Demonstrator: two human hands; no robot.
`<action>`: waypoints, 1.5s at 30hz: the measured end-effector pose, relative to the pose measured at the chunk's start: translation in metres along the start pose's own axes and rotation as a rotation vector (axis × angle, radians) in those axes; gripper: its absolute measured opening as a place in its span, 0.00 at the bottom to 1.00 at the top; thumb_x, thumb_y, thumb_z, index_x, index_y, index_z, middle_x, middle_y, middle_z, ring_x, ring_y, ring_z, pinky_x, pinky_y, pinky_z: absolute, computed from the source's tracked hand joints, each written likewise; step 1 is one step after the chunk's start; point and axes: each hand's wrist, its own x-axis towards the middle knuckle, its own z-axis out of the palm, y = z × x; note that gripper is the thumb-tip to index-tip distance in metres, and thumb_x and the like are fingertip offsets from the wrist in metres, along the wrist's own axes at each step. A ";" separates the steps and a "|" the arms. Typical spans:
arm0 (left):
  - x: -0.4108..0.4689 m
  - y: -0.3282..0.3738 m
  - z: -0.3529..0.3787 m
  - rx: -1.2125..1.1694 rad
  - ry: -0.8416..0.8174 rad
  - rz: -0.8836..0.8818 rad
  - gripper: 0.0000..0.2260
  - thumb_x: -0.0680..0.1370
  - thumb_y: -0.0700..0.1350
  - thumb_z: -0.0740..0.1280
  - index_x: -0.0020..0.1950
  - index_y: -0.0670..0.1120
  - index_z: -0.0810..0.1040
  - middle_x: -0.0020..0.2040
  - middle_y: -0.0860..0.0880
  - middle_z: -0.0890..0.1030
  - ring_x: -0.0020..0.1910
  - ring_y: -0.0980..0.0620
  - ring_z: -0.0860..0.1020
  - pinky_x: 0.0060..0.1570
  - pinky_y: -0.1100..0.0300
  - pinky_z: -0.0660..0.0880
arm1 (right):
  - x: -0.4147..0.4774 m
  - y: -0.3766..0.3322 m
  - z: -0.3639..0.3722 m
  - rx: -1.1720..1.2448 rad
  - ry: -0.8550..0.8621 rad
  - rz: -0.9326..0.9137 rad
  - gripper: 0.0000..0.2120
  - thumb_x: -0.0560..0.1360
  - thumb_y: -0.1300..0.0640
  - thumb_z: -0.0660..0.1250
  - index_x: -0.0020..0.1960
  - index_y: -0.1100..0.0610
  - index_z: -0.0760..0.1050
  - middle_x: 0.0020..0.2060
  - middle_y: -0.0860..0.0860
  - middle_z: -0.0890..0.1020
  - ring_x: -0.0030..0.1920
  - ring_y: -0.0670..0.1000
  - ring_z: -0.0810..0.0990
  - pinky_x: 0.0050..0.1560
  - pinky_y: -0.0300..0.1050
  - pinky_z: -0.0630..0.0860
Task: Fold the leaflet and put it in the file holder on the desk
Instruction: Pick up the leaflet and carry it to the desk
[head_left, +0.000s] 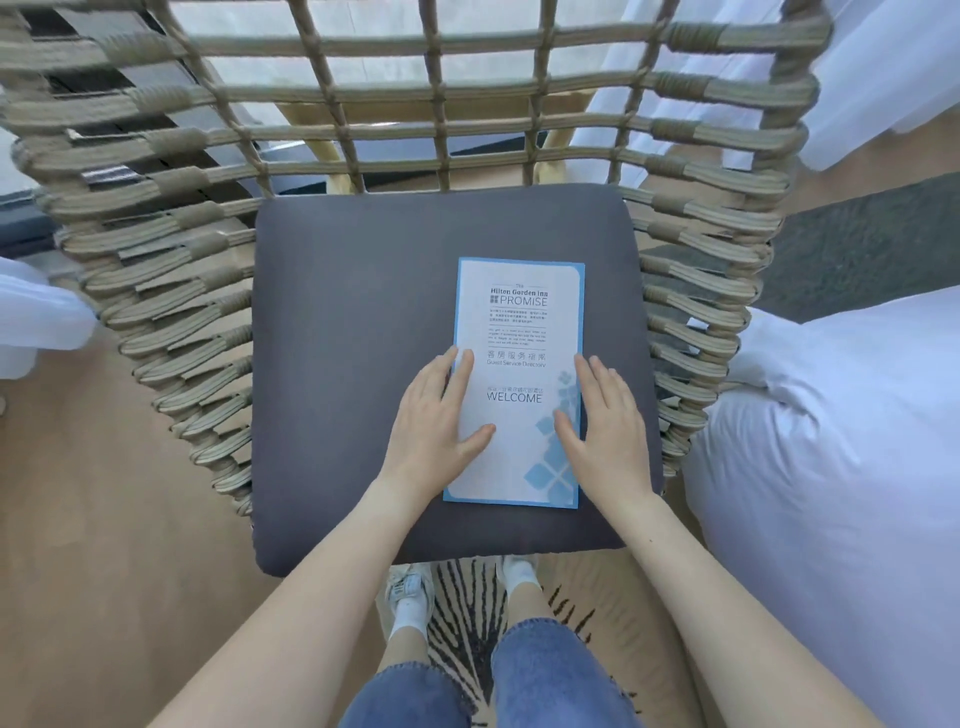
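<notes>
A white leaflet (519, 322) with a blue border lies flat and folded narrow on the dark grey seat cushion (353, 338) of a woven chair. My left hand (434, 421) rests flat on its left edge, thumb on the paper. On the leaflet's right edge lies my right hand (605, 421), fingers spread and pressing down. Neither hand grips the paper. No file holder or desk is in view.
The chair's woven rope back and sides (363, 104) rise around the cushion. A white bed duvet (831, 467) bulges at the right. White curtain fabric (36, 317) hangs at the left. A striped rug (467, 597) and wooden floor lie under my feet.
</notes>
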 end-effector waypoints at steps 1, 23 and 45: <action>0.004 0.000 -0.001 -0.021 0.015 -0.031 0.39 0.72 0.49 0.74 0.77 0.39 0.60 0.75 0.38 0.66 0.74 0.39 0.63 0.72 0.47 0.62 | 0.004 -0.001 -0.003 -0.007 0.004 0.006 0.32 0.80 0.51 0.64 0.80 0.53 0.57 0.78 0.53 0.62 0.77 0.57 0.59 0.74 0.55 0.60; 0.028 0.000 -0.002 -0.988 0.049 -0.506 0.30 0.67 0.31 0.74 0.65 0.51 0.75 0.55 0.49 0.80 0.43 0.61 0.80 0.42 0.65 0.77 | 0.021 -0.019 -0.005 0.497 -0.087 0.314 0.30 0.69 0.62 0.73 0.70 0.49 0.73 0.62 0.53 0.78 0.63 0.58 0.74 0.66 0.54 0.72; -0.100 0.175 -0.342 -1.134 0.240 -0.169 0.31 0.69 0.39 0.73 0.69 0.57 0.72 0.59 0.48 0.82 0.55 0.47 0.82 0.53 0.49 0.81 | -0.120 -0.206 -0.329 0.880 0.194 -0.083 0.29 0.69 0.65 0.75 0.68 0.51 0.75 0.58 0.47 0.82 0.54 0.42 0.82 0.52 0.38 0.80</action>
